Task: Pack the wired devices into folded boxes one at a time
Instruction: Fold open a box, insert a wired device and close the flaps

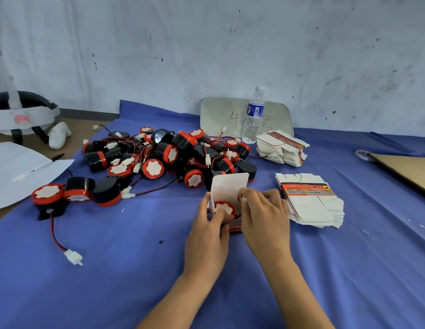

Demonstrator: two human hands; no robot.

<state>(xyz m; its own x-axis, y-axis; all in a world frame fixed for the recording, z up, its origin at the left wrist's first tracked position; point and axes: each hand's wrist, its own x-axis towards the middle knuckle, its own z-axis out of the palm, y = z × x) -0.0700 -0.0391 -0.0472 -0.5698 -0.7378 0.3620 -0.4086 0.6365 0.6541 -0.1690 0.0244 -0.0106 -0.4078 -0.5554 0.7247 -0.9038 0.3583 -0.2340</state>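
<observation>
Gripping white cardboard box, round red-rimmed device inside.

A red-rimmed device, white face up, sat inside the open box, its white flap standing; behind lay a tangled heap of devices, with flat boxes stacked to the right.

Device pile sitting behind the open box, flat-box stack lying just R of it, 2nd stack & water bottle standing further back
</observation>
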